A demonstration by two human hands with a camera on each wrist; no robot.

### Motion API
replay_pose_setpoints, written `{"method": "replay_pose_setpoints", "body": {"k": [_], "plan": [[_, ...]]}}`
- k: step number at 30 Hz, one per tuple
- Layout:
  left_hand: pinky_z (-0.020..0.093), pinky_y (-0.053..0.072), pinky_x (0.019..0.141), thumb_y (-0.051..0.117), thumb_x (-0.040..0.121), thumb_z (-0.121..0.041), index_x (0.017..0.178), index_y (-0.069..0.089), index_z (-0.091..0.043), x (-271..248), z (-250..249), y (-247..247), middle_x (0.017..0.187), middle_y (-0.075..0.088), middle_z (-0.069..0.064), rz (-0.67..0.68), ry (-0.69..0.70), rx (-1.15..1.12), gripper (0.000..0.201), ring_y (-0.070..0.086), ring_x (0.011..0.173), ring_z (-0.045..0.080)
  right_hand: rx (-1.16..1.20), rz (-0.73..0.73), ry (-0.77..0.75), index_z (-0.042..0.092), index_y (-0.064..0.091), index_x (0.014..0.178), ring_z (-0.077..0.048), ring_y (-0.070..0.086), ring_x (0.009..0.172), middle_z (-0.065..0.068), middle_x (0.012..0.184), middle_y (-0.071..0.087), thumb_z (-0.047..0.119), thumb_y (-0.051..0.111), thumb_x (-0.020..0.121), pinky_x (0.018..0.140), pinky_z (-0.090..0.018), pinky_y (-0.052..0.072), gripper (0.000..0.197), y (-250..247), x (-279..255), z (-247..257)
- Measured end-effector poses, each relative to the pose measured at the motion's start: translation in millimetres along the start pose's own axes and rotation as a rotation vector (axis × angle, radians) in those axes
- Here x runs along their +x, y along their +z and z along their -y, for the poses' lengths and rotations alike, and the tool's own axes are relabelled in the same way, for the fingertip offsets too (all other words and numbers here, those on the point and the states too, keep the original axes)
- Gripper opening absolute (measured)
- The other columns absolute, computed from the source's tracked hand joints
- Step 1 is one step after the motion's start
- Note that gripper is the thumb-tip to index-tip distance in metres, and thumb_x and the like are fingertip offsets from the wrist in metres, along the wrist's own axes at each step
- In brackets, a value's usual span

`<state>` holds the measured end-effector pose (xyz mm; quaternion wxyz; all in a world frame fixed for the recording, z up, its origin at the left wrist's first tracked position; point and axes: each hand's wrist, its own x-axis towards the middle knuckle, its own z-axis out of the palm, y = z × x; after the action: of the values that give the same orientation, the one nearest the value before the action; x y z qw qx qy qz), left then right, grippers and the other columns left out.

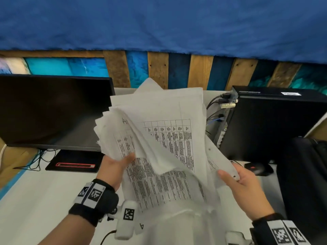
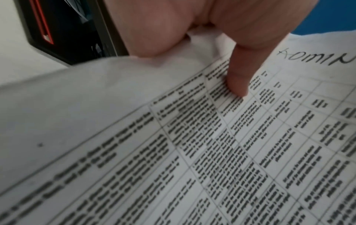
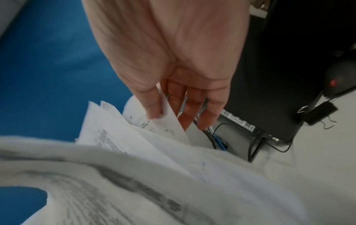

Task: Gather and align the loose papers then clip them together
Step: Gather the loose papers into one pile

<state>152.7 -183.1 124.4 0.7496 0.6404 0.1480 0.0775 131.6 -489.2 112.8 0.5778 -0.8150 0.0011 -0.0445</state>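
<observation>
Head view: left hand [image 1: 115,167] at centre-left of frame grips the messy stack of papers [image 1: 159,147] by its left edge, thumb on top of the printed table sheet, other fingers hidden under the sheets. Right hand [image 1: 242,184] at lower right holds the stack's right corner, thumb lying along the top sheet, fingers behind it. Papers are fanned and misaligned, lifted above the white tabletop [image 1: 44,200], filling the centre of the frame; more sheets sag toward the bottom edge.

Left wrist view: thumb [image 2: 238,79] presses down on the gridded page, palm curled round the paper edge; handwriting shows at upper right.

Right wrist view: right hand's fingers [image 3: 192,106] nearly straight, w/ one sheet corner pinched between thumb and forefinger; rest of papers blurred across the lower frame.

Black binder clip [image 3: 319,112] lies on the tabletop at the right of that view, just beside the black PC tower [image 1: 272,124], apart from both hands. Dark monitor [image 1: 53,110] sits at left, mouse [image 1: 256,167] at right by the tower.
</observation>
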Motion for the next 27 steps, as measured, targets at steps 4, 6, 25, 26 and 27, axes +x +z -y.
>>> {"method": "replay_pose_setpoints", "body": {"k": [4, 6, 25, 26, 27], "plan": [[0.054, 0.049, 0.093, 0.07, 0.067, -0.01, 0.118, 0.062, -0.014, 2, 12, -14, 0.115, 0.07, 0.014, 0.094, -0.042, -0.128, 0.051, 0.066, 0.108, 0.034, 0.043, 0.067, -0.006, 0.029, 0.069, 0.091, -0.001, 0.069, 0.076, 0.012, 0.085, 0.076, 0.011, 0.058, 0.09, 0.065, -0.017, 0.053, 0.021, 3, 5, 8], [0.051, 0.052, 0.089, 0.078, 0.066, -0.012, 0.115, 0.064, -0.019, 3, 17, -18, 0.115, 0.07, 0.012, 0.141, -0.029, -0.134, 0.052, 0.066, 0.108, 0.033, -0.058, 0.174, 0.024, 0.028, 0.069, 0.087, 0.003, 0.068, 0.073, 0.015, 0.08, 0.075, 0.008, 0.063, 0.087, 0.062, -0.013, 0.051, 0.02, 2, 7, 6], [0.055, 0.044, 0.1, 0.091, 0.044, -0.04, 0.112, 0.068, -0.024, 1, -13, -18, 0.119, 0.07, 0.008, 0.404, 0.097, 0.103, 0.073, 0.064, 0.114, 0.027, 0.218, 0.174, -0.11, 0.027, 0.068, 0.098, -0.001, 0.071, 0.092, 0.02, 0.095, 0.075, 0.012, 0.076, 0.069, 0.071, -0.012, 0.055, 0.034, 23, 22, 30], [0.053, 0.045, 0.1, 0.09, 0.045, -0.041, 0.112, 0.068, -0.025, -1, -12, -16, 0.118, 0.071, 0.004, 0.368, 0.116, 0.123, 0.072, 0.065, 0.113, 0.024, 0.245, 0.142, -0.142, 0.025, 0.067, 0.101, 0.0, 0.07, 0.093, 0.02, 0.097, 0.075, 0.009, 0.073, 0.074, 0.071, -0.01, 0.054, 0.032, 26, 20, 31], [0.048, 0.048, 0.098, 0.089, 0.047, -0.041, 0.11, 0.068, -0.027, -4, -9, -14, 0.115, 0.072, -0.001, 0.339, 0.139, 0.137, 0.068, 0.066, 0.11, 0.019, 0.265, 0.116, -0.165, 0.023, 0.067, 0.103, 0.001, 0.07, 0.093, 0.02, 0.098, 0.075, 0.01, 0.07, 0.075, 0.071, -0.009, 0.053, 0.031, 28, 18, 33]]}}
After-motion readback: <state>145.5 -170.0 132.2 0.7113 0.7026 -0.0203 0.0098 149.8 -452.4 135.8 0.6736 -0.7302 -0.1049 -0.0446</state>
